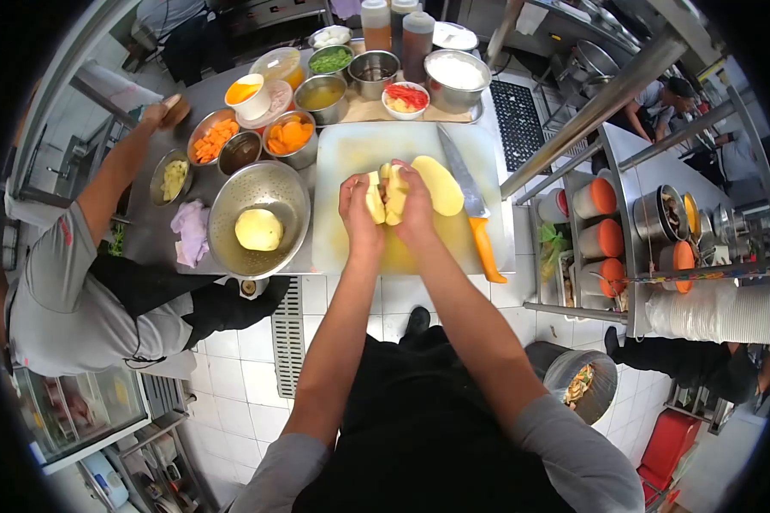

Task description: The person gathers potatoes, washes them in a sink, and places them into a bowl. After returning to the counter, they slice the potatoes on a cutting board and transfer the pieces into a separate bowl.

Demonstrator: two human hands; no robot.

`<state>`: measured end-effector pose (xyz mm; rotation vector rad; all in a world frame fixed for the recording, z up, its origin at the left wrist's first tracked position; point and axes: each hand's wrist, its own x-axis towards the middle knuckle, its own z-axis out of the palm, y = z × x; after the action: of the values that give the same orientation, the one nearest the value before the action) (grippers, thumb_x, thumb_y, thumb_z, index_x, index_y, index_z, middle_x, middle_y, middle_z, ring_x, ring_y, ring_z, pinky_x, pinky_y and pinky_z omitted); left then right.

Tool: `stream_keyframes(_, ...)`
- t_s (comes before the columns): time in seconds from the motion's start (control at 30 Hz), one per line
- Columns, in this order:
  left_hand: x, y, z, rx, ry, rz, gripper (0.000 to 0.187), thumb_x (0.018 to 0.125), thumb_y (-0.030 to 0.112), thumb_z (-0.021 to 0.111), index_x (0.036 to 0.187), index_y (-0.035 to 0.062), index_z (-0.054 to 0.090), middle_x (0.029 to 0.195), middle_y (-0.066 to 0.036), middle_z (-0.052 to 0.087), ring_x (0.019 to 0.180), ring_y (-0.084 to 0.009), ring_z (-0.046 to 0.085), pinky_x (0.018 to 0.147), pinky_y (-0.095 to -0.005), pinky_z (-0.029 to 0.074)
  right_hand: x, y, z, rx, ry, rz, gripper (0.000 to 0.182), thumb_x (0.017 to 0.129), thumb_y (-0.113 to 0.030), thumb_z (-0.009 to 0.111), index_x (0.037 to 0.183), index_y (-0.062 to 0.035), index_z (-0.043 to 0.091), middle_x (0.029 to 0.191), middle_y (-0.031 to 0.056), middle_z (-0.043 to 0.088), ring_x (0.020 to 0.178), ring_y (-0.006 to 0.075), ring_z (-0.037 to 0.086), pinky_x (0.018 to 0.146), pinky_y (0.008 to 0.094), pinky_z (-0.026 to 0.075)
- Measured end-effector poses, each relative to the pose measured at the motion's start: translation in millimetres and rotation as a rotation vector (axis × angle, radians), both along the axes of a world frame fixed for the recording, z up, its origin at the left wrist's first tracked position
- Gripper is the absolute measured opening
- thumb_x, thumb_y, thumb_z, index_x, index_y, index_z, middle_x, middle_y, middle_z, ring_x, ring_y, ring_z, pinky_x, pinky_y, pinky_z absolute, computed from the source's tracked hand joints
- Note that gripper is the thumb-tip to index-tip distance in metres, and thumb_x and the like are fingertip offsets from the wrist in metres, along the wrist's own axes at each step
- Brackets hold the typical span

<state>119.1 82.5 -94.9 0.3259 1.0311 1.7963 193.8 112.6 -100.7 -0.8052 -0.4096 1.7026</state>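
Both my hands are over the white cutting board, close together around cut potato pieces. My left hand grips the pieces from the left, and my right hand closes on them from the right. Just right of my right hand lies a large flat-cut piece of potato. A chef's knife with an orange handle rests along the board's right side, its handle towards me. Left of the board stands a metal colander with a whole peeled potato in it.
Behind the board are a bowl of red and yellow strips, a bowl of white stuff and sauce bottles. Bowls of cut carrot and a purple cloth lie left. A co-worker stands left; a bin is at right.
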Motion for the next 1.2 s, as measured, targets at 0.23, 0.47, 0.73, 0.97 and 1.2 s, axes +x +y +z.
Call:
stream_keyframes(0.23, 29.5, 6.2, 7.1, 0.107, 0.71, 0.214, 0.015, 0.09, 0.007, 0.063, 0.104, 0.0034, 0.063, 0.105, -0.006, 0.061, 0.099, -0.0159, 0.057, 0.09, -0.0296, 0.046, 6.7, -4.0, 3.8, 0.2, -0.076, -0.054, 0.034, 0.097, -0.019, 0.045, 0.123, -0.0038, 0.059, 0.115, 0.0087, 0.062, 0.105, 0.0186, 0.06, 0.092, 0.0323, 0.05)
stream_keyframes(0.47, -12.1, -10.9, 73.3, 0.165, 0.723, 0.314, 0.019, 0.089, 0.004, 0.067, 0.107, 0.0016, 0.063, 0.107, -0.008, 0.062, 0.101, -0.0168, 0.057, 0.091, -0.0297, 0.046, -36.0, -13.1, 68.6, 0.227, -0.003, 0.047, 0.034, 0.1, -0.03, 0.052, 0.122, -0.0045, 0.06, 0.114, 0.0077, 0.06, 0.105, 0.0184, 0.058, 0.093, 0.0315, 0.048)
stream_keyframes(0.73, -172.3, -19.6, 82.1, -0.03, 0.816, 0.547, 0.024, 0.092, 0.006, 0.064, 0.115, 0.0006, 0.063, 0.109, -0.008, 0.065, 0.098, -0.0161, 0.06, 0.089, -0.0292, 0.048, -207.8, -16.2, 82.7, 0.251, 0.006, 0.195, 0.026, 0.096, -0.022, 0.064, 0.115, -0.0046, 0.066, 0.11, 0.0038, 0.066, 0.103, 0.0128, 0.061, 0.092, 0.0278, 0.048)
stream_keyframes(0.97, -331.4, 3.5, 87.7, -0.118, 0.805, 0.687, 0.032, 0.096, 0.02, 0.061, 0.118, -0.0025, 0.063, 0.113, -0.017, 0.064, 0.104, -0.0266, 0.061, 0.093, -0.0369, 0.047, -373.5, 6.2, 90.2, 0.158, 0.075, 0.293, 0.027, 0.091, -0.025, 0.07, 0.109, -0.0051, 0.068, 0.102, 0.0025, 0.067, 0.092, 0.0117, 0.063, 0.083, 0.0261, 0.051)
stream_keyframes(1.2, -453.1, 41.0, 86.0, -0.138, 0.907, 0.708, 0.041, 0.103, 0.029, 0.046, 0.121, -0.0035, 0.062, 0.112, -0.018, 0.067, 0.103, -0.0249, 0.062, 0.092, -0.035, 0.048, -490.6, 53.2, 87.4, 0.264, 0.017, 0.296, 0.026, 0.09, -0.023, 0.072, 0.108, -0.0039, 0.067, 0.103, 0.0045, 0.067, 0.094, 0.0136, 0.063, 0.084, 0.0261, 0.05)
